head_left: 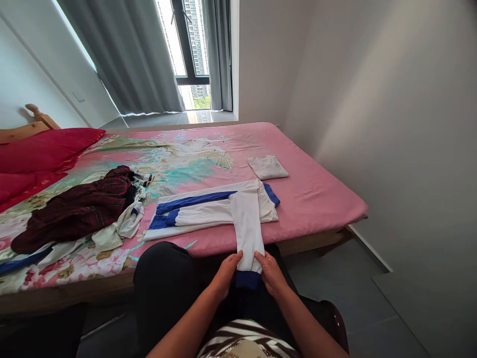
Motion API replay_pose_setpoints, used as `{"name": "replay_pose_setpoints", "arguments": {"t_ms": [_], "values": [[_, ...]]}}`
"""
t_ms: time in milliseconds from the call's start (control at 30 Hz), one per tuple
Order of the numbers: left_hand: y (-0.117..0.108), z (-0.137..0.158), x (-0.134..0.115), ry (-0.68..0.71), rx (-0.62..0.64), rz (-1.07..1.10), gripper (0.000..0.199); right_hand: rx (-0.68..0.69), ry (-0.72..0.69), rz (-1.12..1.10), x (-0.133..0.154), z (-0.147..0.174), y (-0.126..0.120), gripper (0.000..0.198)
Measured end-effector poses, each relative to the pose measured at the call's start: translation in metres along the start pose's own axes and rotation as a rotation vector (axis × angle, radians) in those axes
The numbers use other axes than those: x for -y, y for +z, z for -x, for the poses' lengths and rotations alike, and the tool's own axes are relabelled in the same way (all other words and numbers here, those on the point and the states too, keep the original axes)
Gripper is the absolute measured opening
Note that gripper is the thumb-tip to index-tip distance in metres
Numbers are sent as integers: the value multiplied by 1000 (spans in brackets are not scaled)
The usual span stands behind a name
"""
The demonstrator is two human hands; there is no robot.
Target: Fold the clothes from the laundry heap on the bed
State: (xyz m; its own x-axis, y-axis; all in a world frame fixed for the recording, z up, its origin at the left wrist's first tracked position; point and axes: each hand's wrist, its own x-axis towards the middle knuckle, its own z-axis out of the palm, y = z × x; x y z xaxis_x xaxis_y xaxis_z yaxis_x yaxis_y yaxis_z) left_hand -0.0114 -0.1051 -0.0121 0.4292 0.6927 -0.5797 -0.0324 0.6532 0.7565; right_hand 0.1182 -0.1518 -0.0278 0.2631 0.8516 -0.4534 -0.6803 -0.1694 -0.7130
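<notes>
A white jacket with blue trim lies spread on the near edge of the bed, its collar end to the right. One long sleeve hangs over the bed's edge toward me and ends in a dark blue cuff. My left hand pinches the left side of this sleeve just above the cuff. On the opposite side my right hand pinches it at the same height. Between both hands the sleeve is held flat above my lap.
A folded light grey shirt lies beyond the jacket on the pink bedsheet. To the left is a heap of clothes with a dark red plaid garment on top. Red pillows rest by the wooden headboard.
</notes>
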Motion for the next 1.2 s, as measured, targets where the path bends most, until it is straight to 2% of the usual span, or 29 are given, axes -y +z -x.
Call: {"name": "replay_pose_setpoints", "arguments": {"t_ms": [67,167,300,367,467,533,600,667,767,867,933,1000,1033,1067,1133,1200], "values": [[0,-12,3,43,-27,60,37,-10,-6,32,-2,0,-6,41],[4,-20,11,53,-105,140,33,-38,8,79,-4,1,-15,37],[6,-19,12,-41,35,284,38,-28,46,153,-3,-5,-21,33],[4,-22,11,-23,33,332,35,-57,26,182,-2,-11,-22,32],[0,-32,13,127,-148,319,19,-146,-49,209,-2,-19,-23,27],[-1,-38,18,172,-220,302,16,-175,-62,225,-3,-22,-25,26],[0,-40,23,146,-197,296,20,-163,-31,242,-4,-24,-26,29],[1,-41,26,103,-122,292,26,-136,-3,264,-3,-27,-26,35],[-1,-43,28,87,-58,238,34,-121,-54,298,-1,-33,-26,39],[-10,-44,35,132,-121,107,35,-164,-127,306,-1,-40,-31,35],[-17,-42,38,229,-291,-35,33,-179,-126,300,-1,-42,-36,33],[-20,-37,36,414,-475,-217,28,-212,-148,309,0,-43,-42,32],[-20,-35,31,527,-520,-318,23,-250,-195,331,3,-43,-43,31],[-18,-34,24,642,-518,-419,19,-297,-270,367,6,-43,-42,29],[-11,-36,3,842,-416,-615,21,-364,-468,479,17,-43,-32,26],[-3,-46,-21,972,-298,-834,35,-313,-658,619,29,-47,-13,23]]}}
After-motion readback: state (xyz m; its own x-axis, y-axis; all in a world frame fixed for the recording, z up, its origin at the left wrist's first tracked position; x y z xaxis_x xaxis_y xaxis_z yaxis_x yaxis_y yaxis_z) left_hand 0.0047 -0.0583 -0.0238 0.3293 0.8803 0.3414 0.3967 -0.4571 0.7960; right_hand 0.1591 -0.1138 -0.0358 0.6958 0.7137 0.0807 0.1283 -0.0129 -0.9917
